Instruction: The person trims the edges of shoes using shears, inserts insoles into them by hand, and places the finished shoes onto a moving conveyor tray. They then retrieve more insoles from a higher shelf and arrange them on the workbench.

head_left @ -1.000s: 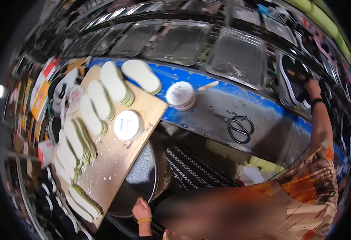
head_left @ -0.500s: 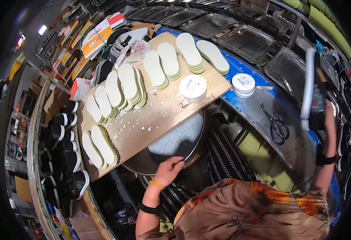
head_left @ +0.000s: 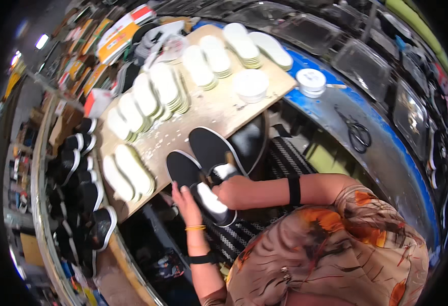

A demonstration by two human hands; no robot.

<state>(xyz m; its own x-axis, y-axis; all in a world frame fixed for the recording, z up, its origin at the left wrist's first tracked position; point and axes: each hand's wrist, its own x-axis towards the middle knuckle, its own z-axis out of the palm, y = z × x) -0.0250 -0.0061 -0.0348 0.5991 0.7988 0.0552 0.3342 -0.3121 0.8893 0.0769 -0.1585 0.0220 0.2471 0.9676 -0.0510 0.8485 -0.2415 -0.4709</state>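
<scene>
A pair of black slip-on shoes with white edges is held in front of me, over the near edge of the board. The left shoe [head_left: 183, 167] and the right shoe [head_left: 207, 144] lie side by side, toes pointing away, with pale insides showing. My right hand [head_left: 231, 191] is closed at their heel ends; its fingertips are partly hidden. Against the outer side of the left shoe is my left hand [head_left: 184, 204], its fingers stretched out and somewhat blurred. Stacks of white insoles [head_left: 165, 86] stand on the wooden board [head_left: 183, 125] beyond the shoes.
A white round tub [head_left: 250, 85] sits at the board's right corner. Another white tub [head_left: 310, 81] and black scissors [head_left: 357, 133] rest on the blue-edged metal table [head_left: 387, 163]. Black shoes [head_left: 101, 227] line the rack at left. A round bin [head_left: 254, 143] shows under the board.
My right hand has swung in from the rack at far right, bringing the black slip-on shoes to the middle. My left hand has moved left and slightly down, from the bin to the shoes.
</scene>
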